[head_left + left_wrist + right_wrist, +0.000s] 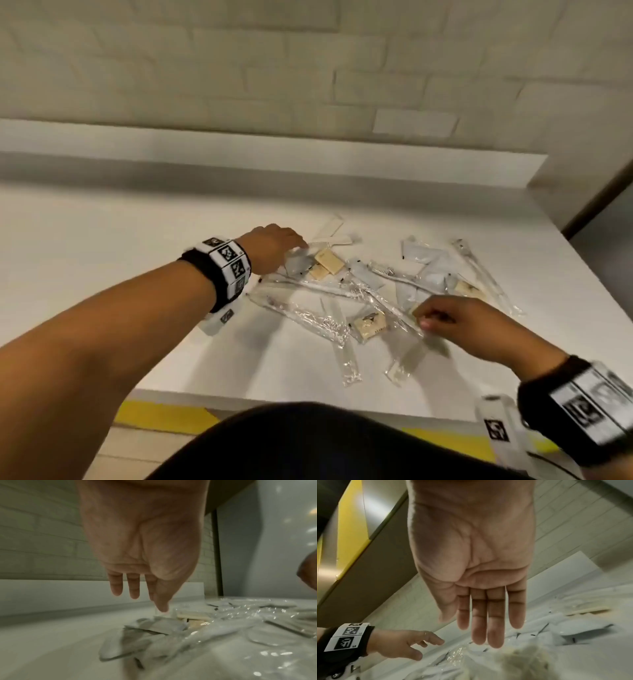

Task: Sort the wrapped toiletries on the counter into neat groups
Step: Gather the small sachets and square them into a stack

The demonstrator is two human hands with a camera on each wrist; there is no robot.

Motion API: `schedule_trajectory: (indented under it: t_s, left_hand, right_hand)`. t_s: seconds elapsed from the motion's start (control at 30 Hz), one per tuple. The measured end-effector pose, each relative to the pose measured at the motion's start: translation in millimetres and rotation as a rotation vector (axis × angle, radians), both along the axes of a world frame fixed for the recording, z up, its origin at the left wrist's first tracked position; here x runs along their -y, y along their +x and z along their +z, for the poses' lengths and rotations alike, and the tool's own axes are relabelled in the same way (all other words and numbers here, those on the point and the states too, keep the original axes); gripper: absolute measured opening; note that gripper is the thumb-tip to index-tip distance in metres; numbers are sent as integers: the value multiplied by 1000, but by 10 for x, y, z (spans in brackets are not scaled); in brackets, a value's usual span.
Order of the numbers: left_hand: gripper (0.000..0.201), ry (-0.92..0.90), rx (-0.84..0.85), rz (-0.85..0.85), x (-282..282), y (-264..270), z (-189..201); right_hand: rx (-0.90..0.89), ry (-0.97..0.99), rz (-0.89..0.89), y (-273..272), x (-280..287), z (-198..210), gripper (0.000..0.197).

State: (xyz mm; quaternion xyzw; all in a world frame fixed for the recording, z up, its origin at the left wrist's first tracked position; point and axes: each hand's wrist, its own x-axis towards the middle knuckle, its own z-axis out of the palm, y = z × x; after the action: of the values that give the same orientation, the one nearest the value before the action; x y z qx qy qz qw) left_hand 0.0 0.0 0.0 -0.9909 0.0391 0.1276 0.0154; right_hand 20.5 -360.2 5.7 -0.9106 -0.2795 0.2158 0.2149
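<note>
A loose pile of wrapped toiletries lies on the white counter (102, 260). It holds tan soap bars (329, 261) (370, 327), grey sachets (423, 251), clear-wrapped toothbrushes (486, 274) and a white comb (330, 241). My left hand (291, 248) hovers over the pile's left end. Its fingers (116, 588) hang straight above a grey sachet (159, 624) and hold nothing. My right hand (428, 318) is low over the pile's front right. Its fingers (494, 628) are straight and empty above blurred wrappers (522, 660).
A raised white ledge (274, 150) runs along the tiled wall behind the counter. The counter's front edge (274, 394) is close to my body, and its right edge (582, 260) drops off beside a dark frame. Bare counter stretches left of the pile.
</note>
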Motion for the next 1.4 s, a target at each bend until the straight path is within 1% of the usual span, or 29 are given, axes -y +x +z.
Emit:
schedule_trajectory:
  t_s: [0.1,0.17,0.23,0.4,0.47,0.53,0.6,0.67,0.73,0.77,0.83,0.9,0.97,1.07,1.13,1.2,1.23,1.3,1.33,1.37,1.4]
  left_hand:
    - [61,108,-149,-87,37,179,21]
    - [64,131,-167,-136,58,266,-33]
    - [66,113,-157,-117,-10,332,-107]
    - [58,102,-173,-64,-129,472,-141]
    - [46,39,-132,-30,-178,486,-126]
    - [34,-106,-101,53,-267,476,-86]
    - [30,-207,-132,118,-394,465,-43]
    - [35,-184,-198,106,-487,445,-43]
    - [50,-93,-228,58,-520,423,-117]
    - [53,-56,-227,41,-520,415,-165]
    - [51,-35,-207,25,-471,426,-243]
    - [51,-47,-218,38,-425,449,-268]
    - [57,-79,-227,72,-414,473,-273]
    - [63,-142,-221,144,-412,500,-287]
    - [62,-142,-202,181,-381,496,-291]
    - [57,-111,-144,207,-378,469,-287]
    - [52,-89,-112,218,-360,446,-276]
    - [37,-48,-60,249,-322,397,-235]
    - [29,-28,-43,263,-305,378,-199]
    - [22,-16,-28,274,-270,360,-145]
    - [20,-18,-11,280,-221,352,-97]
  right_hand:
    - [32,-7,-72,154,-289,3,10]
    - [62,-56,-69,249,-493,-15,13]
    - [87,-116,-41,360,-692,-49,15]
    - [117,-230,-30,702,-1075,-177,15]
    - [161,-268,-37,862,-1139,-199,17]
    - [223,-301,-66,1018,-1137,-216,20]
    - [324,-364,-112,1175,-1097,-242,26]
    - [370,-420,-185,1340,-1006,-271,33]
    - [313,-436,-260,1520,-873,-295,41]
    - [269,-434,-286,1596,-805,-301,45]
    - [199,-424,-305,1713,-639,-299,50]
    - [173,-438,-257,1767,-508,-288,52]
    - [158,-467,-178,1770,-435,-289,54]
    - [161,-440,-182,1766,-386,-345,59]
    - [183,-428,-197,1779,-380,-395,60]
    - [202,-451,-206,1783,-402,-421,58]
    - [215,-476,-200,1788,-391,-423,54]
    - [264,-503,-166,1809,-365,-376,34]
    - [296,-476,-157,1834,-345,-331,25]
    - [330,-427,-151,1875,-305,-279,22]
    - [351,-358,-143,1909,-245,-211,25]
